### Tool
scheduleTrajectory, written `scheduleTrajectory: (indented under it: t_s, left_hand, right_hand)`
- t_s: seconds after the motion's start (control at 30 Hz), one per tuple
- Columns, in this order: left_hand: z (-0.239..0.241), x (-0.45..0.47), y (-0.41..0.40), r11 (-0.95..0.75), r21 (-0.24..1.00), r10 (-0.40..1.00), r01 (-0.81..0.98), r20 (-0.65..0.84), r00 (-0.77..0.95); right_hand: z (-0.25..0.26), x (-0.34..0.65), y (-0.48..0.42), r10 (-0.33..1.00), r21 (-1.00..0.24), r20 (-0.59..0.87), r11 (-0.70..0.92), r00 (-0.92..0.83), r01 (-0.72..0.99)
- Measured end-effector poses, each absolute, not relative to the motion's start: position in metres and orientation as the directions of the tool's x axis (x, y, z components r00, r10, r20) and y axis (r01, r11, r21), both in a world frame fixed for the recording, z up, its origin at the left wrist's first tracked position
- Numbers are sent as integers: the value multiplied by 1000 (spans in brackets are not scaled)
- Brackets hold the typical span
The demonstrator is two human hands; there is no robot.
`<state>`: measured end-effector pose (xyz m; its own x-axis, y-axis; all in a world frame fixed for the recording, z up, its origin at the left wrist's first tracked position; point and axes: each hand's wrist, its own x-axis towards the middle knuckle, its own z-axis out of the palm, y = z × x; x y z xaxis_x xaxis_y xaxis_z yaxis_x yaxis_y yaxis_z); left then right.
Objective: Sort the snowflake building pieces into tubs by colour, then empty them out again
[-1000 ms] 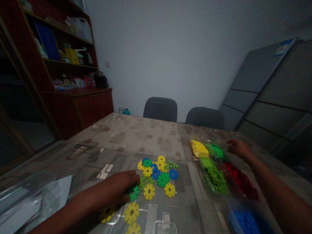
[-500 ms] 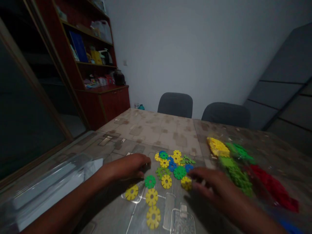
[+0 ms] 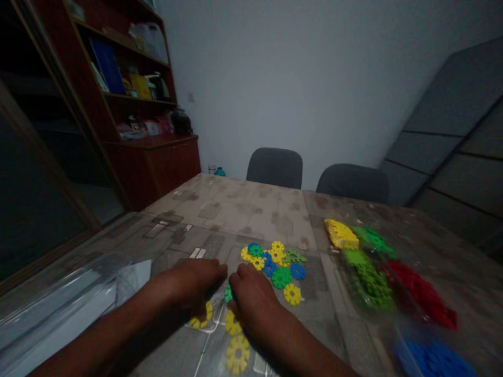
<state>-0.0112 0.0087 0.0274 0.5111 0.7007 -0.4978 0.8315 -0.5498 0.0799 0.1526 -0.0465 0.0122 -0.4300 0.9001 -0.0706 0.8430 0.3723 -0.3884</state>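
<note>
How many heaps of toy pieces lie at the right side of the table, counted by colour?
Yellow heap: 1
Green heaps: 2 (a darker one behind, a lime one in front)
Red heap: 1
Blue heap: 1
Total: 5

Our left hand [image 3: 194, 283] and right hand [image 3: 251, 296] lie palm-down, side by side, fingers curled, forearms converging from below.
</note>
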Motion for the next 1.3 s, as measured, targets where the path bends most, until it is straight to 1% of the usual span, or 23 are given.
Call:
scheduleTrajectory:
  t_s: [0.3, 0.4, 0.57, 0.73, 0.9, 0.97, 1.03, 1.17, 1.3]
  left_hand:
    - [31, -14, 10, -549, 98, 697, 830, -494, 520]
    - [35, -16, 7, -535, 134, 692, 834, -496, 524]
    - [27, -13, 4, -538, 155, 688, 828, -487, 538]
    - [16, -9, 5, -551, 257, 665, 794, -440, 603]
    - [13, -2, 5, -557, 394, 665, 731, -316, 677]
    - [13, 1, 5, -570, 426, 654, 702, -282, 702]
    - [12, 3, 6, -592, 420, 659, 688, -238, 713]
    - [6, 9, 4, -621, 371, 708, 690, -112, 698]
    - [0, 13, 0, -642, 409, 680, 648, -86, 728]
  right_hand:
    - [10, 178, -50, 909, -554, 33, 363, -416, 749]
    - [10, 204, -50, 941, -571, 52, 302, -334, 763]
    - [4, 260, -48, 988, -542, 86, 153, -127, 826]
    - [0, 295, -45, 990, -537, 139, 72, 4, 841]
    - [-11, 283, -42, 993, -570, 116, 83, -20, 817]
    - [-20, 273, -40, 995, -581, 91, 85, -39, 810]
    - [-27, 265, -39, 997, -578, 69, 78, -46, 813]
    - [-34, 261, -37, 998, -562, 37, 65, -53, 825]
    - [-35, 264, -37, 998, -570, 21, 55, -52, 820]
